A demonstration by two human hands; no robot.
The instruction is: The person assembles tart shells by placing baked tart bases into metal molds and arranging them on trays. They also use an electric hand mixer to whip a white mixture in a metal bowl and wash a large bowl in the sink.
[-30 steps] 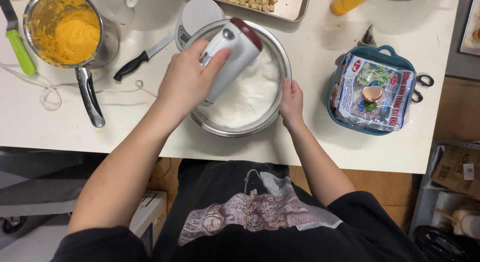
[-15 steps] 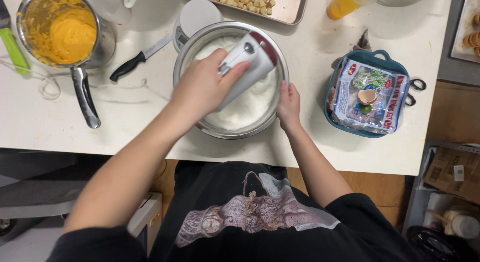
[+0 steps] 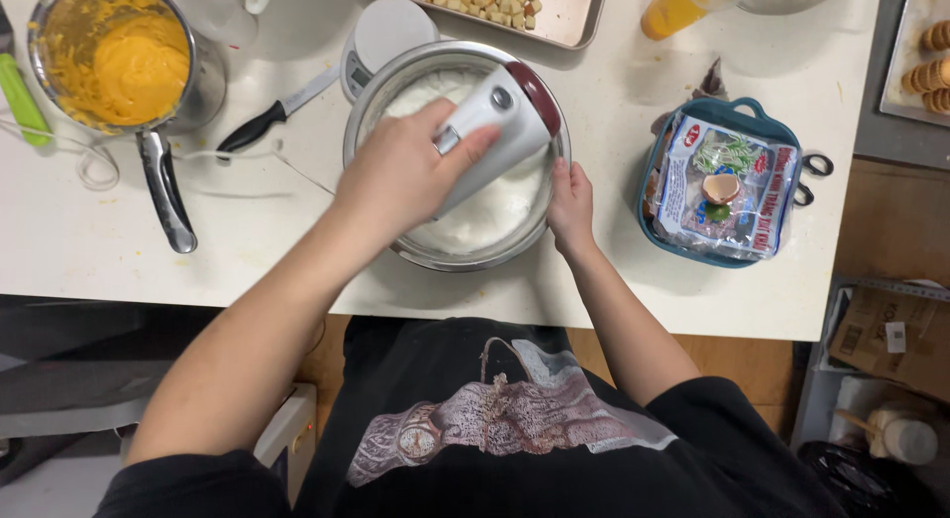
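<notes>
My left hand (image 3: 401, 172) grips the handle of a white electric hand mixer (image 3: 505, 112) with a dark red end. The mixer points down into a steel mixing bowl (image 3: 381, 78) filled with white whipped foam (image 3: 495, 206). Its beaters are hidden under the mixer body. My right hand (image 3: 571, 203) holds the bowl's right rim, fingers curled over the edge. The bowl sits on a white table (image 3: 277, 251) near its front edge.
A steel saucepan (image 3: 119, 53) of orange batter stands at the back left, a green tool (image 3: 20, 97) beside it. A black-handled knife (image 3: 267, 117) and a small scale (image 3: 381, 33) lie behind the bowl. A teal dish (image 3: 732, 112) with packets and an eggshell sits right. A tray (image 3: 554, 18) of diced pieces lies behind.
The mixer and my left hand have shifted slightly across the bowl, circling in the white foam. My right hand stays on the rim.
</notes>
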